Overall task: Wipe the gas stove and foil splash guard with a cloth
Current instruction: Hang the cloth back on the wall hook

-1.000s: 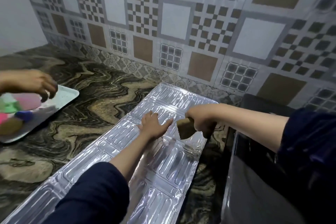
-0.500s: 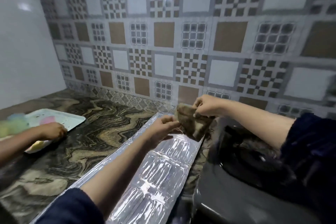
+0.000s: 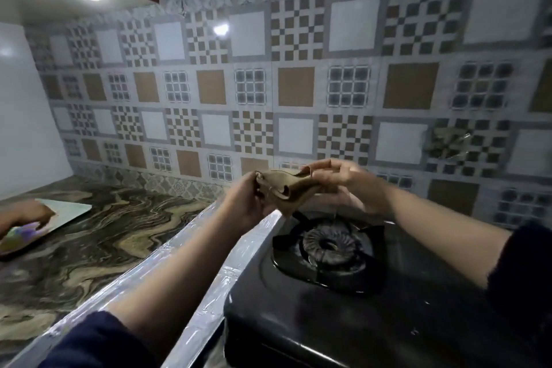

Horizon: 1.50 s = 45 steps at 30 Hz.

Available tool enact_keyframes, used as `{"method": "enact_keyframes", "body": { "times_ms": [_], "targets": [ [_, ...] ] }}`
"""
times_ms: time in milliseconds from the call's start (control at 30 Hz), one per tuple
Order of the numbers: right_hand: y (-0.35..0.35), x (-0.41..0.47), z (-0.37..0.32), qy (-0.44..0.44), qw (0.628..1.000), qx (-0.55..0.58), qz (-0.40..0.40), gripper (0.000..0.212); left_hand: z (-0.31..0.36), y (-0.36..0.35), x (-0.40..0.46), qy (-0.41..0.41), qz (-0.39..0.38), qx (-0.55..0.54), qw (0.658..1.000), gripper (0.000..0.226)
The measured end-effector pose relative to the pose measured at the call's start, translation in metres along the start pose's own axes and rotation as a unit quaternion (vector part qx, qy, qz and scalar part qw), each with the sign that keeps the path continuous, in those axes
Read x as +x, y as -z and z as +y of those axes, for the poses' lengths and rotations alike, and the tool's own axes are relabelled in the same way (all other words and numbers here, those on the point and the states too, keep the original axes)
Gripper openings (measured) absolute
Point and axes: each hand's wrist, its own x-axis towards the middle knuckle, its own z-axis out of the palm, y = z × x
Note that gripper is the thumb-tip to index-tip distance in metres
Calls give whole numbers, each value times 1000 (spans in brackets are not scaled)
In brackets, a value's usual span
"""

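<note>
A brown cloth (image 3: 288,187) hangs stretched between both my hands, in the air above the back of the black gas stove (image 3: 343,317). My left hand (image 3: 246,203) grips its left end and my right hand (image 3: 343,182) pinches its right end. Below them sits the stove's burner with its pan support (image 3: 328,243). The foil splash guard (image 3: 209,287) lies flat on the counter, along the stove's left side, partly hidden by my left forearm.
A marbled stone counter (image 3: 104,233) spreads to the left. At its far left another person's hand (image 3: 27,215) rests over a white tray (image 3: 71,207) holding coloured items. A patterned tile wall (image 3: 298,84) stands close behind the stove.
My left hand left the foil and took the cloth's other end. Both hands rose with the cloth and shifted right, over the stove. The view tilted up and to the right.
</note>
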Motion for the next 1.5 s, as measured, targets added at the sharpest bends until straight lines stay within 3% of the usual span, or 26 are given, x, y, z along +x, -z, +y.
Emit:
{"method": "enact_keyframes", "body": {
  "times_ms": [100,233,300,400,467,567,600,700,833,1000,1133,1267,1367,1500],
  "targets": [
    [26,-28,-4,22,998,1,62,24,-11,-40,-12,37,-6,42,998,27],
    [59,-59,-6,18,981,0,195,23,-30,-94,-26,100,7,183,978,11],
    [75,-76,-8,23,969,-15,247,20,-43,-119,-31,62,41,278,958,10],
    [99,-103,-10,36,953,-58,296,22,-61,-156,-36,-68,39,316,945,46],
    [110,-117,-11,23,952,-76,295,26,-68,-178,-49,-147,-40,351,924,58],
    [129,-141,-10,-2,956,-86,280,28,-81,-207,-55,-174,-127,410,886,73],
    [134,-148,-10,-6,959,-77,272,25,-84,-216,-53,-181,-128,439,871,69],
    [151,-169,-10,-10,963,-84,257,22,-90,-239,-50,-219,-104,519,819,27],
    [182,-198,-14,-28,971,-134,195,26,-92,-257,-45,-244,-112,539,799,15],
    [212,-207,-11,-24,907,-328,265,14,-98,-274,-35,-289,-108,607,733,9],
    [228,-204,-11,64,849,-438,287,6,-105,-287,-27,-345,-82,621,700,13],
    [249,-193,-8,137,807,-509,266,12,-107,-299,-7,-359,-134,621,683,44],
    [264,-177,-4,160,806,-511,252,11,-110,-306,14,-347,-177,638,664,66],
    [285,-152,3,172,775,-566,224,13,-117,-313,44,-374,-167,648,642,48]
  ]
}}
